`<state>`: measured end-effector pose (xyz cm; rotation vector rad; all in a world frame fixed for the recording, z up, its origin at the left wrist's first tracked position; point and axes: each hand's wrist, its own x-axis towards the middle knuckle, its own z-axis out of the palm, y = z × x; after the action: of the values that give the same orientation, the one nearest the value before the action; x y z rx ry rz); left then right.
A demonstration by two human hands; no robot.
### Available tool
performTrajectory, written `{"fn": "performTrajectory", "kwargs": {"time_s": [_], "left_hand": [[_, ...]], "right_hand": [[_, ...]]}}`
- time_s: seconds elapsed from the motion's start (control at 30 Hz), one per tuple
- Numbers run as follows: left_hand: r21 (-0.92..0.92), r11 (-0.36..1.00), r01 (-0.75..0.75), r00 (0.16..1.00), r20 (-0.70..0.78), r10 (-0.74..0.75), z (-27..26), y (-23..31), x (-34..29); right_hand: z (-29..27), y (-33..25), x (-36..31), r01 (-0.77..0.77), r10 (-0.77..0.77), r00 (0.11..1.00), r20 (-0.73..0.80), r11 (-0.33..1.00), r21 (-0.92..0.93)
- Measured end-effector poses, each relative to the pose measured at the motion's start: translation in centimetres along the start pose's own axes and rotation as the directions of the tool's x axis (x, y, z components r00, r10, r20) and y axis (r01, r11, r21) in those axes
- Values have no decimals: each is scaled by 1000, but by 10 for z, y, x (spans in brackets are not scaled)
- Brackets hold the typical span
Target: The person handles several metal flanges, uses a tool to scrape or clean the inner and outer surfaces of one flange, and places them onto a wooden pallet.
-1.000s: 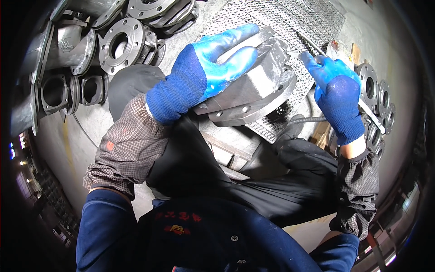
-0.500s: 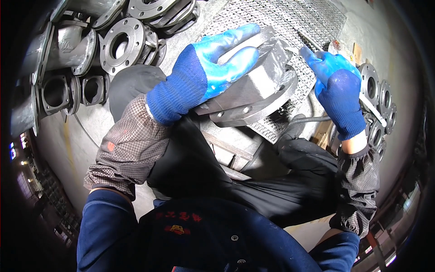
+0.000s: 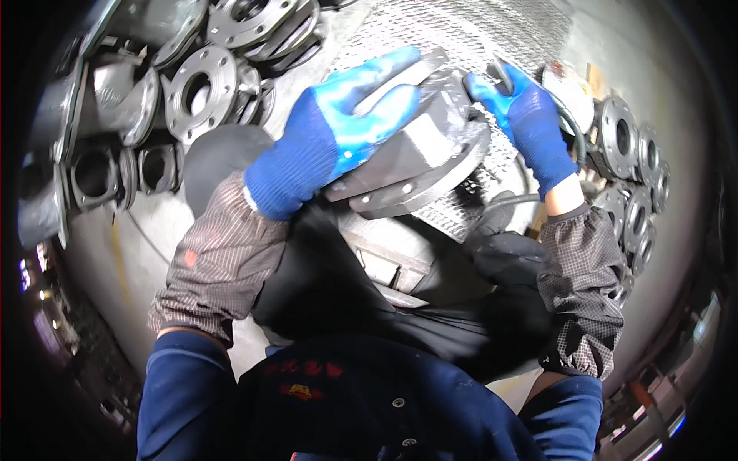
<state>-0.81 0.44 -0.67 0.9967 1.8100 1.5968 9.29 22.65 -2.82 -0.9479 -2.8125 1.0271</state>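
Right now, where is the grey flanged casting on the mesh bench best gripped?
Probably across its blocky body, from above and the left, as the left hand does. The flanged casting lies tilted, its round flange low and near, leaving the flat body faces exposed; the right hand is at its far edge.

Grey flanged castings (image 3: 201, 92) piled left of the grip, flanged castings in a row (image 3: 626, 154) right of it, perforated metal grating (image 3: 461, 38) beneath

The flanged casting (image 3: 419, 157) sits on the mesh desk (image 3: 477, 38), between both hands. Flanged parts (image 3: 196, 84) lie stacked to its left. More flanges (image 3: 626, 154) stand at its right.
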Motion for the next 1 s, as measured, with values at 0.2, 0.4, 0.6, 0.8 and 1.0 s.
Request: {"fn": "performTrajectory", "kwargs": {"time_s": [0.2, 0.4, 0.6, 0.8, 1.0], "left_hand": [[58, 997, 55, 998, -40, -52, -6, 5, -5], [-152, 978, 140, 989, -18, -144, 0, 2, -2], [26, 1000, 1, 1000, -23, -1, -5, -1, -4], [45, 997, 56, 997, -55, -53, -2, 4, -2], [62, 998, 20, 1000, 21, -21, -10, -2, 6]], "right_hand": [[-66, 92, -3, -108, 56, 914, -403, 988, -107], [-47, 186, -27, -369, 278, 901, -333, 895, -252], [18, 210, -53, -322, 299, 930, -213, 943, -85], [51, 264, -82, -371, 462, 814, -353, 880, 296], [28, 205, -79, 113, -81, 924, -373, 991, 66]]}}
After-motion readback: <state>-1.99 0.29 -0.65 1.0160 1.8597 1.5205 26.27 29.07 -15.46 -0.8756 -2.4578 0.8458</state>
